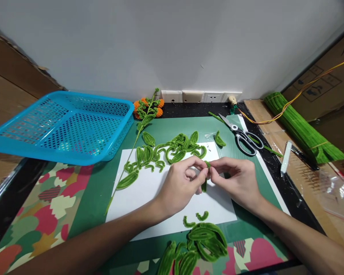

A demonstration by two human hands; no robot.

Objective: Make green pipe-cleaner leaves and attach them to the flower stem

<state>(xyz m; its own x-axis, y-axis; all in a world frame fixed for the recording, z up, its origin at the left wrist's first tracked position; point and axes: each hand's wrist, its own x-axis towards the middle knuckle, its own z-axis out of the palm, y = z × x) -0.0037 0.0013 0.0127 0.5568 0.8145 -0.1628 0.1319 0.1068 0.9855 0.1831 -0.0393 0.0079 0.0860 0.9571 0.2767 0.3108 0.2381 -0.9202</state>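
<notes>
My left hand (181,184) and my right hand (237,179) meet over a white sheet (149,191) and pinch the same small green pipe-cleaner piece (205,179) between thumbs and fingertips. Its lower end hangs down between the hands. Several finished green pipe-cleaner leaves (172,149) lie along the far edge of the sheet. Another heap of green leaves (199,244) lies near me, in front of my wrists. A long stem with leaves and orange flowers (147,110) runs diagonally at the left of the sheet.
A blue perforated plastic basket (65,124) stands at the far left. Black-handled scissors (242,137) lie at the far right of the green mat (103,183). A bundle of straight green pipe cleaners (302,128) rests on cardboard at right, near a white stick (285,156) and a plastic bag (336,194).
</notes>
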